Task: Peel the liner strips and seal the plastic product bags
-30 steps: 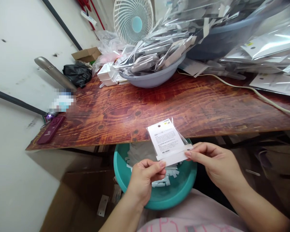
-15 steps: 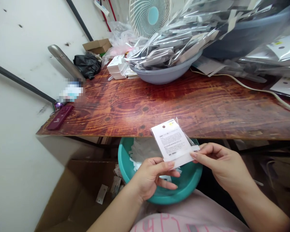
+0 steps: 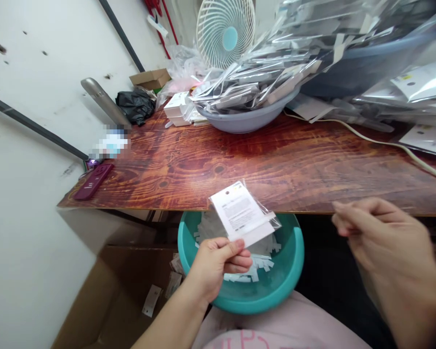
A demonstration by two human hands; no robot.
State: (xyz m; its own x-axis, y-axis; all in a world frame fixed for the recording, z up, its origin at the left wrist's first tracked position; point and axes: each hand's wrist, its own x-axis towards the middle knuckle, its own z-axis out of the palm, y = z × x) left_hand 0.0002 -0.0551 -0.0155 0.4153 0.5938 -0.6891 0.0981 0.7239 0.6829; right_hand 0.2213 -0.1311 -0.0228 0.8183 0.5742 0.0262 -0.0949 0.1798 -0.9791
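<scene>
The big wood table (image 3: 189, 165) is cut off at the right. One green tub (image 3: 294, 261) sits below its edge. The right hand (image 3: 381, 232) is blurry, away from the card; I cannot tell if its fingertips touch. The left hand (image 3: 221, 261) pinches one white card in a clear bag (image 3: 240, 213) by its near end, over the tub. The card's long side slants, with its hole end pointing away and a bit left. Fingers hide one corner. The tub's many strips are too jumbled to count.
</scene>
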